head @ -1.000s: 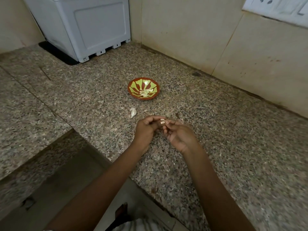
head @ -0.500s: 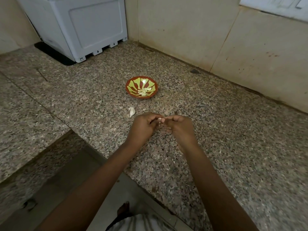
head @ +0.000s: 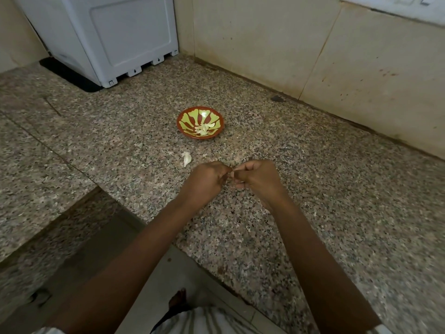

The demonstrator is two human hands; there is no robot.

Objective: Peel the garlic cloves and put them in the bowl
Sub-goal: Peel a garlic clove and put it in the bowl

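step in hand, judged: skinning one clove before it joins the others.

item 1, loose clove (head: pixel 186 159): unpeeled, lying on the counter (head: pixel 337 213) just left of and beyond the left fingertips, not touching them. best left until the present one is done.

item 2, bowl (head: pixel 181 121): further beyond the fingertips, well apart. peeled cloves (head: pixel 203 129) lie inside.

item 3, left hand (head: pixel 204 182): fingers curled, tips pinched on the held clove. should serve as the anchor, gripping steadily without crushing.

item 4, held clove (head: pixel 235 182): only a pale sliver shows between the two sets of fingertips. how much skin remains cannot be told. advice: nick the skin at the root end with a nail, draw it off in strips, turn the clove as needed, and drop the skin on the counter, away from the bowl.

item 5, right hand (head: pixel 261 182): fingers curled, tips closed on the same clove and meeting the left tips.

pose: both forearms reach forward and converge. the backs of the hands face up, over the counter. whether the wrists rest on it cannot be told.
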